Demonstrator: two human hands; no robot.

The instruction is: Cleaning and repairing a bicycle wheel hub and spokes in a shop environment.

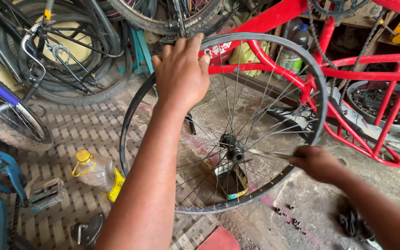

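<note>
On the workshop floor (302, 208), I'm gripping the upright wheel (223, 125) at its top rim with my left hand (181, 74); right hand (315, 162), blurred, is pinching something thin at the spokes (255, 115). Fingers could be getting nipped if the rim turns.

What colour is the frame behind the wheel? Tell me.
Red. The frame shows best in the head view, behind the wheel gripped at its rim by the left hand.

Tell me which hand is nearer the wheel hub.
Right. The right hand is just beside the hub, level with it among the spokes; the left hand grips the rim at the top, farther off.
</note>
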